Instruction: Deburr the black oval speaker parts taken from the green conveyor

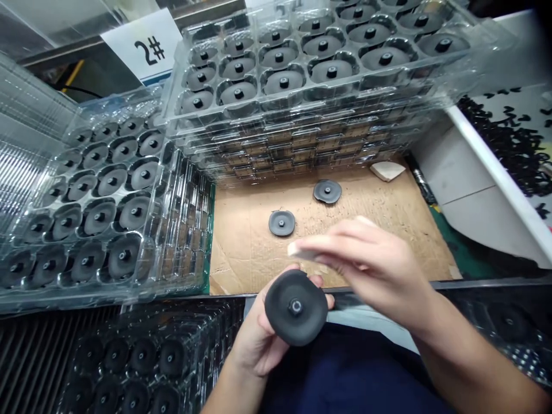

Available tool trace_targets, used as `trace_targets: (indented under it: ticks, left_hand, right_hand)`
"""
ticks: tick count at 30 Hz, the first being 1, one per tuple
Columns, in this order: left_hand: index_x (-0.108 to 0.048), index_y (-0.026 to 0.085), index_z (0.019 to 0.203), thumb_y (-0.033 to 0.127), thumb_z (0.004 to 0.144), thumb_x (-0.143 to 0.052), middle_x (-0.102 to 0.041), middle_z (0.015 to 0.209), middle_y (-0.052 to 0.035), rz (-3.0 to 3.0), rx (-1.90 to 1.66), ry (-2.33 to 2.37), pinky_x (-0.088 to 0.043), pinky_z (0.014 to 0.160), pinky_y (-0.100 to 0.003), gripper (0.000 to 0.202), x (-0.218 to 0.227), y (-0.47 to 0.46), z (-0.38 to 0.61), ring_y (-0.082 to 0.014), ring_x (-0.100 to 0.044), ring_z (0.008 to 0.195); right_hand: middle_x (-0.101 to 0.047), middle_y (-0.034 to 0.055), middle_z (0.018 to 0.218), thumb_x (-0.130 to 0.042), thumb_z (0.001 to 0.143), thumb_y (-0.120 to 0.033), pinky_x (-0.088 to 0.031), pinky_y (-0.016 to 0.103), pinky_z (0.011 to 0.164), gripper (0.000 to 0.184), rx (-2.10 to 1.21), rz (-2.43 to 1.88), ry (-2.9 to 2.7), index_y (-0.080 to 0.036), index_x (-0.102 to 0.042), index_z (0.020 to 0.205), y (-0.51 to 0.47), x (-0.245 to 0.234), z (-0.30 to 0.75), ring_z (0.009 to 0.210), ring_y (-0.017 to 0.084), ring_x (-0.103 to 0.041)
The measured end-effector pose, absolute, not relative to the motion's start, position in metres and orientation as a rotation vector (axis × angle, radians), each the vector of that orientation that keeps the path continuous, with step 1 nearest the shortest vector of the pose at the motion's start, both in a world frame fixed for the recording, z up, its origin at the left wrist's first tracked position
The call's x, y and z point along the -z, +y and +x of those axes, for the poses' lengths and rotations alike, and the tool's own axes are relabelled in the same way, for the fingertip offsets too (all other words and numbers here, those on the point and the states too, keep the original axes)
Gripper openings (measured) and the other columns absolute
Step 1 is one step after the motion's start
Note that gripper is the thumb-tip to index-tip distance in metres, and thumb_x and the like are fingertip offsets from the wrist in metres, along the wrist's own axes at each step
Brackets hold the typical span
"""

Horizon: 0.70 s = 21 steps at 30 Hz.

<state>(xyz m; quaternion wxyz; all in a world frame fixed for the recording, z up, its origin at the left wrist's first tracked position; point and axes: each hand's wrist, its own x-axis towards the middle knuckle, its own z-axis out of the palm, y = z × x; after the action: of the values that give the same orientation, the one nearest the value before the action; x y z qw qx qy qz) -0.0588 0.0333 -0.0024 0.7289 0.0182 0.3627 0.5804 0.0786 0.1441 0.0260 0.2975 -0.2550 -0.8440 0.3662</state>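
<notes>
Just above a black rubber disc [297, 310], the right hand [366, 259], slightly blurred, pinches a white pad [304, 249] between its fingers, seen from the head camera. The left hand [259, 345] cradles the disc on its palm and fingers, hub upward. Two more discs [282, 223] lie apart on a cardboard sheet [254, 259] ahead, near a pale scrap [387, 170]. Clear plastic blister trays [276, 80] filled with discs stand stacked beyond and to the left, with more trays [142, 356] beside the left forearm [228, 391]. A card [142, 46] marked "2#" stands behind them; small black pieces [513, 138] fill a white-rimmed bin [495, 174] at right.
</notes>
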Motion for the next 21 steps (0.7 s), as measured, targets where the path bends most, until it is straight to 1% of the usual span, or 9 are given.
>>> trace_targets:
  ticks: [3, 6, 8, 10, 13, 16, 18, 19, 21]
  left_hand:
    - [-0.067, 0.027, 0.106, 0.034, 0.06, -0.081, -0.071, 0.11, -0.0041, 0.051, -1.284, 0.573, -0.052, 0.079, -0.027, 0.048, 0.003, 0.03, -0.065, -0.0223, -0.069, 0.093]
    - [-0.067, 0.026, 0.105, 0.035, 0.062, -0.079, -0.071, 0.108, -0.0037, 0.017, -1.289, 0.54, -0.053, 0.079, -0.025, 0.046, 0.003, 0.032, -0.066, -0.0221, -0.068, 0.094]
    - [-0.067, 0.026, 0.104, 0.036, 0.06, -0.08, -0.072, 0.106, -0.0031, -0.009, -1.275, 0.547, -0.053, 0.08, -0.026, 0.046, 0.004, 0.035, -0.065, -0.0222, -0.068, 0.094]
    - [-0.068, 0.026, 0.102, 0.036, 0.06, -0.08, -0.072, 0.105, -0.0034, -0.014, -1.261, 0.554, -0.052, 0.081, -0.026, 0.046, 0.003, 0.037, -0.063, -0.0223, -0.068, 0.095]
    - [-0.068, 0.026, 0.103, 0.039, 0.059, -0.08, -0.071, 0.106, -0.0041, 0.0, -1.251, 0.558, -0.052, 0.082, -0.026, 0.047, 0.003, 0.039, -0.059, -0.0226, -0.068, 0.095]
    - [-0.071, 0.023, 0.096, 0.038, 0.058, -0.08, -0.072, 0.099, -0.0022, 0.014, -1.238, 0.637, -0.051, 0.083, -0.026, 0.042, 0.003, 0.039, -0.055, -0.0216, -0.067, 0.093]
    - [-0.073, 0.02, 0.091, 0.034, 0.062, -0.079, -0.072, 0.092, -0.0011, 0.028, -1.231, 0.746, -0.05, 0.085, -0.027, 0.032, 0.006, 0.037, -0.055, -0.0207, -0.066, 0.093]
    - [-0.072, 0.02, 0.092, 0.033, 0.064, -0.078, -0.072, 0.092, -0.0012, 0.036, -1.23, 0.79, -0.049, 0.086, -0.027, 0.032, 0.008, 0.035, -0.055, -0.0202, -0.066, 0.093]
    - [-0.07, 0.02, 0.101, 0.035, 0.06, -0.08, -0.073, 0.095, -0.0027, 0.048, -1.222, 0.838, -0.049, 0.085, -0.026, 0.044, 0.012, 0.033, -0.057, -0.0196, -0.066, 0.091]
  right_hand:
    - [-0.067, 0.0043, 0.101, -0.049, 0.092, -0.024, -0.047, 0.027, 0.069, 0.023, -1.062, -1.112, -2.028, -0.022, -0.063, 0.109, 0.136, 0.016, 0.097, 0.086, 0.015, -0.061]
    - [-0.069, 0.0051, 0.09, -0.048, 0.091, -0.027, -0.05, 0.028, 0.065, 0.024, -1.187, -1.196, -2.147, -0.02, -0.067, 0.104, 0.127, 0.056, 0.111, 0.079, 0.017, -0.064]
    - [-0.07, 0.0028, 0.079, -0.051, 0.089, -0.025, -0.052, 0.028, 0.064, 0.021, -1.263, -1.128, -2.244, -0.021, -0.07, 0.098, 0.127, 0.065, 0.117, 0.072, 0.016, -0.065]
    - [-0.07, 0.0023, 0.08, -0.05, 0.089, -0.024, -0.052, 0.028, 0.066, 0.022, -1.278, -1.117, -2.275, -0.023, -0.07, 0.1, 0.13, 0.054, 0.12, 0.073, 0.016, -0.065]
    - [-0.068, 0.0023, 0.09, -0.049, 0.091, -0.024, -0.049, 0.027, 0.065, 0.023, -1.123, -1.16, -2.171, -0.025, -0.065, 0.108, 0.134, 0.009, 0.115, 0.078, 0.016, -0.063]
    - [-0.068, -0.0007, 0.087, -0.048, 0.092, -0.019, -0.044, 0.026, 0.064, 0.024, -0.877, -0.839, -2.145, -0.027, -0.061, 0.111, 0.131, -0.032, 0.098, 0.074, 0.013, -0.06]
    - [-0.066, 0.0, 0.076, -0.042, 0.093, -0.016, -0.039, 0.028, 0.059, 0.026, -0.815, -0.55, -2.287, -0.023, -0.063, 0.106, 0.13, -0.043, 0.087, 0.065, 0.013, -0.055]
    - [-0.064, 0.0001, 0.073, -0.04, 0.093, -0.013, -0.036, 0.028, 0.058, 0.028, -0.827, -0.485, -2.379, -0.022, -0.065, 0.102, 0.13, -0.045, 0.083, 0.062, 0.013, -0.053]
    - [-0.062, -0.0001, 0.07, -0.038, 0.089, -0.007, -0.033, 0.028, 0.057, 0.034, -0.853, -0.549, -2.524, -0.023, -0.068, 0.094, 0.133, -0.043, 0.078, 0.06, 0.013, -0.051]
